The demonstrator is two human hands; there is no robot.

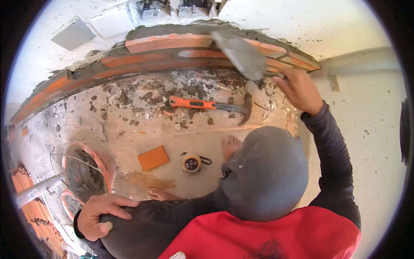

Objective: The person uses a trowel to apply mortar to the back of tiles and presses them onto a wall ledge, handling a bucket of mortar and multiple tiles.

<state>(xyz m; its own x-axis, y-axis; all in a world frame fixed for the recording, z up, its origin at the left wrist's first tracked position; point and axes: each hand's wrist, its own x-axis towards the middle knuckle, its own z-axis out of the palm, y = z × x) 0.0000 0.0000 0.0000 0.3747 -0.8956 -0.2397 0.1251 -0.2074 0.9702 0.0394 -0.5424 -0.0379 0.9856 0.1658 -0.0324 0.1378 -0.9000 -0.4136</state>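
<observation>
My right hand (304, 88) grips the handle of a trowel (241, 54). Its grey, mortar-coated blade lies over the right part of a low course of orange bricks (168, 42) set in wet grey mortar along the wall. On my bent left knee rests my left hand (101, 213), fingers spread and holding nothing. Below the bricks, on debris-strewn ground, lies a claw hammer (211, 105) with an orange and black grip. A flat orange brick piece (153, 158) and a round tape measure (191, 163) sit nearer my feet.
An orange-rimmed bucket (108, 172) with grey mortar stands at the left, beside a second, smaller container (69, 203). Stacked orange bricks (36, 211) and a pale pipe (39, 191) are at the far left. Square white boxes (73, 33) are on the wall above.
</observation>
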